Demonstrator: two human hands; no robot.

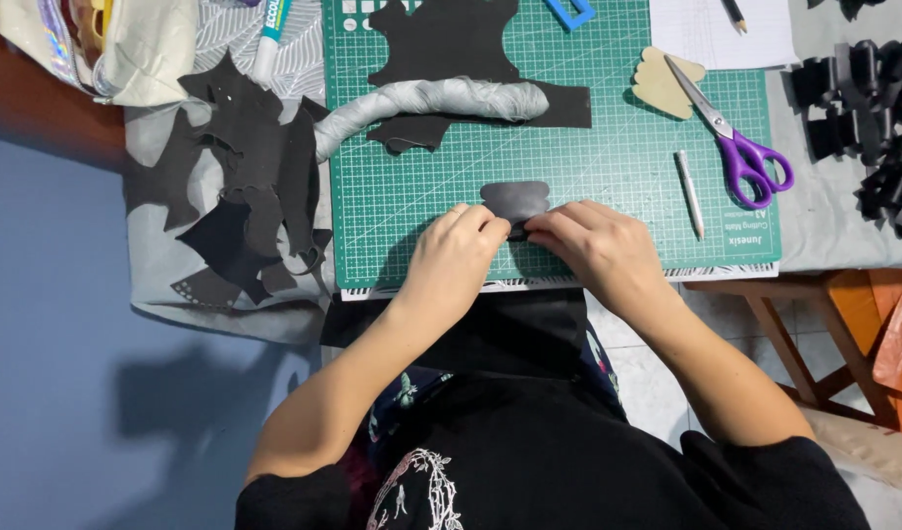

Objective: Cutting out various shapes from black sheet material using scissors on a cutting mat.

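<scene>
Matt dark leather-like piece (pixel 515 199), perhaps felt, on smooth green plastic mat (pixel 588 167).

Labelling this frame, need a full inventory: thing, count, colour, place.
small shaped piece: 1, dark grey, on the mat between both hands
cutting mat: 1, green with grid, table centre
scissors: 1, purple handles, mat right
tan cut-out: 1, beige, under the scissor blades
slim stick tool: 1, white, mat right
padded roll: 1, silver-grey, mat top left
black sheet cut-outs: several, mat top
black scraps: pile, left of mat
black folded pieces: pile, far right
glue stick: 1, white, top left
paper sheet: 1, white, top right
left hand: pinching the piece's lower edge
right hand: pinching the same edge
</scene>
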